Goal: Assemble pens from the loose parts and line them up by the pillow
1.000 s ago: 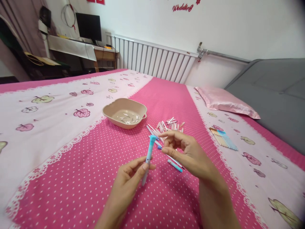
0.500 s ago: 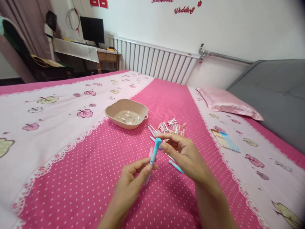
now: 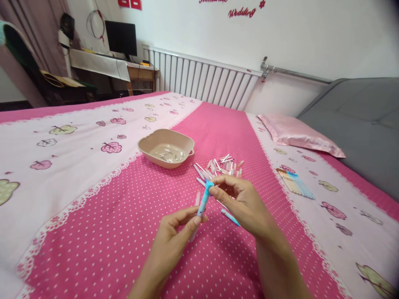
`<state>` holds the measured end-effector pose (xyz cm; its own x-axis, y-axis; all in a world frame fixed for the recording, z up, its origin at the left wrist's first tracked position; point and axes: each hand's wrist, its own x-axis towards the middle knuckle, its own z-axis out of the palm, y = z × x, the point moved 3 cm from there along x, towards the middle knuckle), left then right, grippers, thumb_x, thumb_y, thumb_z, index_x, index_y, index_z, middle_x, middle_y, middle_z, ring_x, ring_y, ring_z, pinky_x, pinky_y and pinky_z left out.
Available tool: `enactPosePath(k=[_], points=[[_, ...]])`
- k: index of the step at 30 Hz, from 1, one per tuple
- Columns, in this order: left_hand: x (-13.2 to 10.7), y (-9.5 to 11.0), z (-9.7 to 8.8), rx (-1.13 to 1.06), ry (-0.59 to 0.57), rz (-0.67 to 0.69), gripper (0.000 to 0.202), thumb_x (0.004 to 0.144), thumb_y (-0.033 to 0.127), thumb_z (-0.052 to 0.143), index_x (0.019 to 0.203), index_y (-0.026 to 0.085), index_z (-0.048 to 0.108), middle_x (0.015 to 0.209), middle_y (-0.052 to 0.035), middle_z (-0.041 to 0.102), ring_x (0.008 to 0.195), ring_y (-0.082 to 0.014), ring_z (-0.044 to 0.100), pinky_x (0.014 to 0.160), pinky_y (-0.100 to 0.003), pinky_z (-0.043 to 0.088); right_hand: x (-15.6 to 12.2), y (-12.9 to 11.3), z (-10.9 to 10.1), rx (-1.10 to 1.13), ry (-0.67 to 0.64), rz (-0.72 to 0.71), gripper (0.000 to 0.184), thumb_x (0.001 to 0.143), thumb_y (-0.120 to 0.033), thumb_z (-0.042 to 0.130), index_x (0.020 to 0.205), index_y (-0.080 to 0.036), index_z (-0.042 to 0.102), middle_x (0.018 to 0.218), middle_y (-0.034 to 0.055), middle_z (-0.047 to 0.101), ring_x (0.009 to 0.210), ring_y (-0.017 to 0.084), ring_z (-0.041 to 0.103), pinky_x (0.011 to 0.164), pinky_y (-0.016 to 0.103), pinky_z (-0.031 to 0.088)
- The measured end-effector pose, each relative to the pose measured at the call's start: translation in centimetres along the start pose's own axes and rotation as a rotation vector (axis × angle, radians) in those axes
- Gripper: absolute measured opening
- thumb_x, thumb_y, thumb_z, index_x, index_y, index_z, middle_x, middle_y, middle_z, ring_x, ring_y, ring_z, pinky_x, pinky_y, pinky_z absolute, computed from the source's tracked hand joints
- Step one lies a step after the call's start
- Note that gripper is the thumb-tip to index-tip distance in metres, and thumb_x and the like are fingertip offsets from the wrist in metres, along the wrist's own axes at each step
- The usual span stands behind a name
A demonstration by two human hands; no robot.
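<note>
A light blue, marker-like pen [image 3: 203, 202] stands tilted between my two hands, its brighter blue end uppermost. My left hand [image 3: 173, 232] is closed around its lower barrel, with the thumb in front. My right hand [image 3: 245, 203] pinches the blue top end between thumb and fingertips. Below the left fingers, a pale translucent length shows against the bedspread. Just beyond my hands lies a loose pile of pink and white pen parts [image 3: 222, 165], partly covered by the right hand. Beside the right wrist rests a separate blue tube [image 3: 230, 217].
A beige basin [image 3: 166, 163] with small white and grey bits inside sits beyond my left hand. To the right, a row of brown-to-blue pens [image 3: 296, 183] lies on the bedspread [image 3: 102, 249]. Farther back are a pink pillow [image 3: 299, 135] and a grey headboard [image 3: 358, 112].
My right fingertips have come onto the pen's blue top end and now pinch it. The pen has shifted slightly right; the left hand keeps its hold.
</note>
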<state>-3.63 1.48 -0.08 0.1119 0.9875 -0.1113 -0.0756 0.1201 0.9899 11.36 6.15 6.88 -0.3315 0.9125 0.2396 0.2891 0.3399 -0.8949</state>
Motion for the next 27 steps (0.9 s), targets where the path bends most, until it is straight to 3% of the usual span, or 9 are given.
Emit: enactPosePath(k=[19, 27], points=[[-0.06, -0.13, -0.04, -0.004, -0.004, 0.012, 0.034, 0.078, 0.041, 0.064, 0.105, 0.022, 0.071, 0.095, -0.0071, 0.074, 0.091, -0.0217, 0.064, 0.085, -0.031, 0.046, -0.09, -0.04, 0.09, -0.02, -0.012, -0.014, 0.02, 0.086, -0.039, 0.058, 0.083, -0.019, 0.063, 0.076, 0.0009, 0.065, 0.068, 0.014, 0.06, 0.062, 0.026, 0.045], [-0.13, 0.18, -0.38, -0.072, 0.042, -0.025, 0.036, 0.077, 0.04, 0.065, 0.108, 0.022, 0.069, 0.099, -0.0078, 0.073, 0.095, -0.0227, 0.064, 0.088, -0.034, 0.047, -0.2, -0.19, 0.27, -0.124, -0.082, 0.045, 0.025, 0.084, -0.041, 0.06, 0.098, -0.021, 0.062, 0.095, 0.0039, 0.065, 0.076, 0.016, 0.058, 0.064, 0.029, 0.044]])
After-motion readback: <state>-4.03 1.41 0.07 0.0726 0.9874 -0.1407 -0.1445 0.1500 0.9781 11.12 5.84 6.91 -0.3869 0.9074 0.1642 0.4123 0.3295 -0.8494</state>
